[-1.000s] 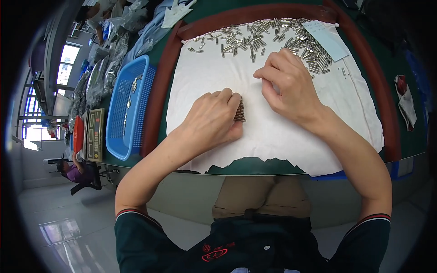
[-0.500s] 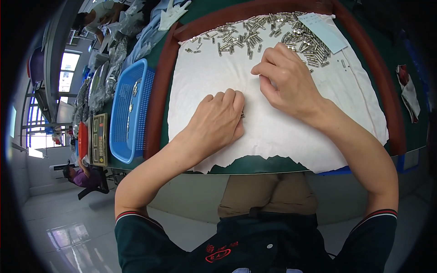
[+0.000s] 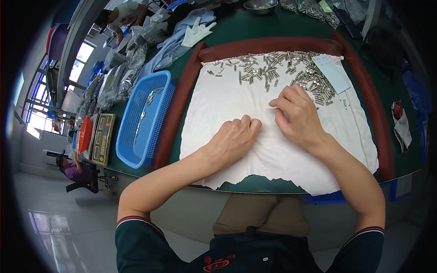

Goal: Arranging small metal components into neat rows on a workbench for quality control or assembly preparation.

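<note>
My left hand (image 3: 234, 140) is closed, knuckles up, on a white cloth (image 3: 218, 102). Whatever lies inside its fingers is hidden. Further right, my right hand (image 3: 300, 119) hovers at the near edge of a spread of small silvery metal cylinders (image 3: 318, 84). Its thumb and index finger stand apart, the other fingers are loosely curled, and nothing shows between them. The cylinders lie loose along the far side of the cloth, densest at the right. A pale blue paper slip (image 3: 333, 75) covers part of them.
A padded brown border (image 3: 273, 45) frames the cloth's far side and flanks. Left of it stands a blue plastic basket (image 3: 120, 148) with metal chain-like pieces, beside a scale (image 3: 104, 139). A metal bowl (image 3: 260, 5) and a white glove (image 3: 198, 32) lie further back. Another person (image 3: 129, 13) sits far left.
The view has shifted, so the table sits lower and more of its far side shows. My left hand has turned slightly; the metal bit that showed beside its fingers is now hidden.
</note>
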`<state>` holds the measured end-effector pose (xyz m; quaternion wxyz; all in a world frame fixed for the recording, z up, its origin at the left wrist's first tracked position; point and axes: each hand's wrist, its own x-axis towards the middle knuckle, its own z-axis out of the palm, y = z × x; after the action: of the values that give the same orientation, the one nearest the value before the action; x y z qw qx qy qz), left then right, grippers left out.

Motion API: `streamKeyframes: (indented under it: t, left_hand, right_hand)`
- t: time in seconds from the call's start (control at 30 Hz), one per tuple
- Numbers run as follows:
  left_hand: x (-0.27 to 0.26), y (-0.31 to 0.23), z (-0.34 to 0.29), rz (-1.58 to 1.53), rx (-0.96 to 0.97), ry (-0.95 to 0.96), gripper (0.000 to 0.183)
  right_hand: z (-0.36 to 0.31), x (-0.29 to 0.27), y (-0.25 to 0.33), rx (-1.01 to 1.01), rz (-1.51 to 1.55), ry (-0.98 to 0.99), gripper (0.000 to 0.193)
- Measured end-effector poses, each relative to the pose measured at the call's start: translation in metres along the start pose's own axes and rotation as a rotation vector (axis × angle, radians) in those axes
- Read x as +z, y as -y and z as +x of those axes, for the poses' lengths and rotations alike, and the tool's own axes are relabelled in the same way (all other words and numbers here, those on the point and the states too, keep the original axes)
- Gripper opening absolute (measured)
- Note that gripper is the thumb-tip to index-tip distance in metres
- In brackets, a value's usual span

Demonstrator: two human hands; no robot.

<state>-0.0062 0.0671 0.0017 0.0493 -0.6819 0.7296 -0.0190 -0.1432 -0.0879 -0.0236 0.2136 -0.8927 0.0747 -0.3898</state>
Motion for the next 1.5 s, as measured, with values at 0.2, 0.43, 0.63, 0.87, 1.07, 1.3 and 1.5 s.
streamKeyframes:
  t: [0.2, 0.43, 0.63, 0.87, 1.07, 1.3, 1.5]
  left_hand:
    - [-0.002, 0.003, 0.002, 0.032, 0.062, -0.025, 0.010]
    - [0.000, 0.005, 0.003, 0.029, 0.096, -0.082, 0.010]
    - [0.000, 0.005, 0.002, -0.026, 0.065, -0.066, 0.009]
    - [-0.008, 0.006, -0.002, -0.069, 0.085, -0.041, 0.008]
    - [-0.024, 0.007, -0.024, -0.269, -0.025, 0.104, 0.008]
    - [-0.088, 0.076, -0.076, -0.072, -0.446, -0.259, 0.017]
    - [-0.079, 0.160, -0.132, 0.040, -0.687, -0.237, 0.016]
  right_hand:
    - [0.000, 0.001, -0.001, 0.003, 0.015, 0.018, 0.017]
    - [0.000, -0.001, -0.002, 0.016, 0.013, 0.057, 0.016]
    - [-0.001, 0.001, -0.003, 0.016, 0.001, 0.069, 0.015]
    - [-0.002, 0.001, -0.003, 0.029, -0.001, 0.073, 0.013]
    - [0.000, 0.001, -0.002, 0.019, -0.006, 0.070, 0.013]
    - [-0.003, 0.001, -0.003, 0.019, 0.016, 0.068, 0.013]
    - [-0.001, -0.001, -0.001, 0.011, 0.027, 0.067, 0.014]
